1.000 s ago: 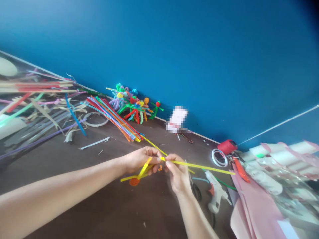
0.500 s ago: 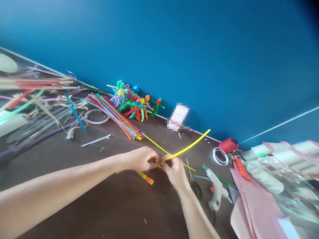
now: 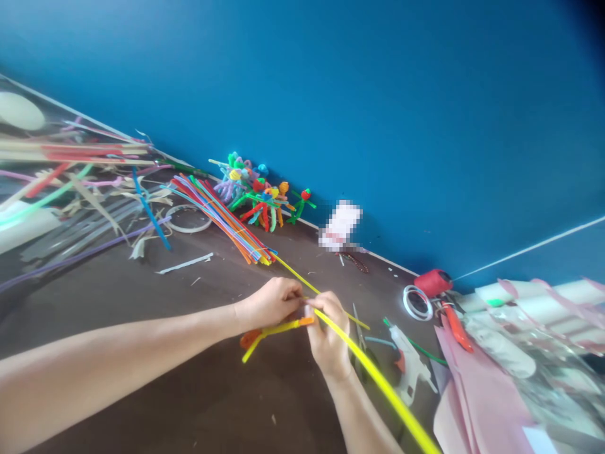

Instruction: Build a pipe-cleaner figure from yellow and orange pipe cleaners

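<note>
- L hand (image 3: 269, 304): closed, fingers curled in a pinch at the pipe-cleaner join; exact grip partly hidden
- R hand (image 3: 328, 337): closed, fingertips (image 3: 314, 304) pinched at same join, right beside L hand, holding long yellow pipe cleaner (image 3: 373, 372)
- Long yellow pipe cleaner: runs from R hand down past R wrist, out of frame at bottom right; blurred
- Yellow-orange pipe-cleaner piece (image 3: 274, 331): just below L hand, sticks out from the join, orange tips at both ends, forked yellow end
- Thin yellow pipe cleaner (image 3: 295, 271): passes behind hands, from bundle toward scissors
- Scissors (image 3: 360, 334): on tabletop right of R hand, partly hidden by it
- Hot glue gun (image 3: 409, 362): just right of scissors, green cord nearby
- Dark brown tabletop (image 3: 189, 378): under everything, scraps scattered
- Multicolor pipe-cleaner bundle (image 3: 222, 221): ahead of hands, near blue wall (image 3: 401, 113)
- Pipe-cleaner figures (image 3: 265, 202): against wall, behind bundle
- Tape ring (image 3: 418, 302) + red spool (image 3: 433, 282): far right, touching or nearly so
- Pink paper (image 3: 472, 391): lower right
- Clear plastic sheet (image 3: 529, 340): beside pink paper
- Pixelated white item (image 3: 339, 225): against wall, unreadable
</note>
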`<state>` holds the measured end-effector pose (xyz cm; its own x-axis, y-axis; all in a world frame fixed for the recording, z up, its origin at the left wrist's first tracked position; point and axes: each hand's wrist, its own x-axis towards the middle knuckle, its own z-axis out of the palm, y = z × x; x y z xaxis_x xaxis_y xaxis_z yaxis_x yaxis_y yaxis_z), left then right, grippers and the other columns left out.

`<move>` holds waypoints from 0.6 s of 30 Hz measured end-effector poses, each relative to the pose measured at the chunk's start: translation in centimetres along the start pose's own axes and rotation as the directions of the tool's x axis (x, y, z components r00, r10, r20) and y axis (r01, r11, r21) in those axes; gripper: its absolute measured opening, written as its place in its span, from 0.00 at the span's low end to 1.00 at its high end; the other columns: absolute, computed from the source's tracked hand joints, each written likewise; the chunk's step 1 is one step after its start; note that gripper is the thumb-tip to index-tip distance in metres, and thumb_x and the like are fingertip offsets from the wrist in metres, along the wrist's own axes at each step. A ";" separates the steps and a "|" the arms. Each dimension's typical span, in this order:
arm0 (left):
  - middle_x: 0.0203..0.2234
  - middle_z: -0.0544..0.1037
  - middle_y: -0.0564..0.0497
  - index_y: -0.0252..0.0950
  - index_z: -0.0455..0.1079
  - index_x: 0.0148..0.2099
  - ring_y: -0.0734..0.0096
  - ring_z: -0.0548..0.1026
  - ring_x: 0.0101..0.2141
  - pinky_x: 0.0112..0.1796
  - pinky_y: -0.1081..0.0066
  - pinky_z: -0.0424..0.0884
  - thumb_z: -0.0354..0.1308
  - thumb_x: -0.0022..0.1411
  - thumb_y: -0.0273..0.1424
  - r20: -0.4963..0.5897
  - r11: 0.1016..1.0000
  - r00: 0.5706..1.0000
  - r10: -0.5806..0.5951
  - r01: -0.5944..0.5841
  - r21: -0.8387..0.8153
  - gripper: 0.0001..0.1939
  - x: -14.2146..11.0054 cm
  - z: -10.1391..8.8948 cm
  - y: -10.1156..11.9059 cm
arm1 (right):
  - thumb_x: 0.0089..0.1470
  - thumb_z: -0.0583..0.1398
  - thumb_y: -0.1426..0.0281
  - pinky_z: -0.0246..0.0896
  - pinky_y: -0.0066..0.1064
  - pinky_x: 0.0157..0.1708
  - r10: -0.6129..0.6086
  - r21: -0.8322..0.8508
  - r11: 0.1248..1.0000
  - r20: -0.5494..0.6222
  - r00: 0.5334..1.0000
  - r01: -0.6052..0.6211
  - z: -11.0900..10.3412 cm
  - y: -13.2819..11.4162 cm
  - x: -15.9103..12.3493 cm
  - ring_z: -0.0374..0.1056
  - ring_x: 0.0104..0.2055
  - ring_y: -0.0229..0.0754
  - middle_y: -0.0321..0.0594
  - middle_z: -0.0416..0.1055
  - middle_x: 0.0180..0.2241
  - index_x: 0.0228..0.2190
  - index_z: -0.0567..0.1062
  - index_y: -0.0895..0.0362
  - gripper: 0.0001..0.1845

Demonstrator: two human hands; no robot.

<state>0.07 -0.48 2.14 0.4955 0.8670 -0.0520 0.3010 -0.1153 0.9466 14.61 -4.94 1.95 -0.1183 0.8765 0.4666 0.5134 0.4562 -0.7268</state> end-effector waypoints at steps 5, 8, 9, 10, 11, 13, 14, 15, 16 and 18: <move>0.15 0.70 0.55 0.32 0.64 0.29 0.79 0.64 0.17 0.20 0.79 0.58 0.53 0.52 0.33 0.089 0.895 0.996 -0.029 0.065 -0.442 0.08 0.2 0.0 0.0 | 0.53 0.52 0.71 0.58 0.30 0.30 0.099 0.150 0.985 -0.062 0.993 -0.089 -0.1 -0.1 0.0 0.63 0.31 0.39 0.39 0.65 0.29 0.30 0.71 0.56 0.08; 0.15 0.69 0.56 0.32 0.64 0.29 0.81 0.64 0.16 0.19 0.80 0.58 0.56 0.52 0.37 0.160 0.790 0.987 -0.022 0.116 -0.602 0.11 0.4 -0.1 -0.3 | 0.51 0.54 0.69 0.57 0.28 0.27 0.203 0.284 0.943 -0.081 0.976 -0.173 0.2 0.3 0.1 0.62 0.27 0.37 0.37 0.65 0.27 0.28 0.71 0.57 0.07; 0.14 0.69 0.56 0.32 0.63 0.29 0.82 0.63 0.15 0.18 0.80 0.57 0.57 0.51 0.37 0.188 0.758 0.982 -0.019 0.136 -0.638 0.12 0.5 -0.1 -0.4 | 0.50 0.55 0.68 0.57 0.27 0.26 0.246 0.330 0.922 -0.091 0.965 -0.204 0.3 0.5 0.1 0.62 0.26 0.36 0.36 0.65 0.26 0.27 0.71 0.57 0.06; 0.14 0.69 0.56 0.32 0.63 0.29 0.82 0.62 0.14 0.17 0.80 0.56 0.57 0.51 0.37 0.214 0.728 0.977 -0.013 0.156 -0.667 0.13 0.5 -0.2 -0.5 | 0.49 0.56 0.67 0.56 0.27 0.26 0.292 0.375 0.896 -0.096 0.952 -0.237 0.4 0.8 0.1 0.61 0.25 0.36 0.35 0.64 0.24 0.26 0.70 0.57 0.06; 0.14 0.69 0.56 0.32 0.63 0.29 0.83 0.62 0.13 0.17 0.80 0.55 0.58 0.50 0.37 0.241 0.701 0.971 -0.005 0.175 -0.691 0.13 0.6 -0.2 -0.7 | 0.48 0.57 0.67 0.56 0.26 0.25 0.334 0.419 0.868 -0.091 0.938 -0.268 0.5 1.1 0.1 0.60 0.24 0.35 0.34 0.64 0.23 0.25 0.69 0.57 0.06; 0.14 0.69 0.55 0.32 0.64 0.30 0.82 0.62 0.13 0.16 0.80 0.54 0.59 0.50 0.36 0.286 0.650 0.958 0.010 0.211 -0.730 0.12 0.7 -0.4 -1.0 | 0.47 0.58 0.67 0.55 0.26 0.25 0.392 0.499 0.805 -0.041 0.919 -0.321 0.6 1.6 0.1 0.59 0.23 0.34 0.33 0.63 0.22 0.24 0.68 0.58 0.07; 0.14 0.69 0.55 0.32 0.64 0.30 0.82 0.63 0.14 0.16 0.80 0.54 0.59 0.50 0.35 0.308 0.628 0.951 0.018 0.229 -0.743 0.11 0.7 -0.4 -1.1 | 0.47 0.58 0.67 0.55 0.26 0.25 0.407 0.538 0.771 -0.007 0.913 -0.340 0.6 1.7 0.1 0.58 0.23 0.34 0.32 0.62 0.21 0.24 0.68 0.58 0.07; 0.14 0.69 0.55 0.32 0.64 0.30 0.82 0.63 0.14 0.16 0.80 0.55 0.60 0.49 0.34 0.331 0.611 0.943 0.027 0.247 -0.752 0.11 0.6 -0.5 -1.2 | 0.47 0.59 0.67 0.55 0.26 0.25 0.414 0.573 0.738 0.032 0.909 -0.356 0.6 1.8 0.1 0.58 0.23 0.34 0.32 0.62 0.21 0.24 0.68 0.58 0.07; 0.14 0.69 0.55 0.32 0.65 0.30 0.81 0.64 0.14 0.16 0.81 0.55 0.60 0.49 0.34 0.354 0.600 0.935 0.037 0.262 -0.755 0.10 0.6 -0.6 -1.2 | 0.47 0.59 0.66 0.55 0.26 0.25 0.417 0.603 0.705 0.073 0.906 -0.374 0.6 1.9 0.1 0.58 0.23 0.34 0.32 0.62 0.20 0.23 0.68 0.58 0.08; 0.13 0.70 0.55 0.32 0.66 0.30 0.82 0.63 0.14 0.16 0.80 0.55 0.59 0.50 0.34 0.399 0.613 0.915 0.054 0.285 -0.737 0.10 0.5 -0.8 -1.2 | 0.45 0.60 0.66 0.55 0.26 0.24 0.424 0.643 0.644 0.150 0.893 -0.414 0.5 1.8 0.3 0.58 0.22 0.34 0.32 0.61 0.19 0.22 0.68 0.58 0.08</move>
<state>-0.70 0.51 1.19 0.7950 0.5940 -0.1233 -0.2747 0.5336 0.7999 15.12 -3.78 0.49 -0.0154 0.9993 0.0326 -0.1669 0.0296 -0.9855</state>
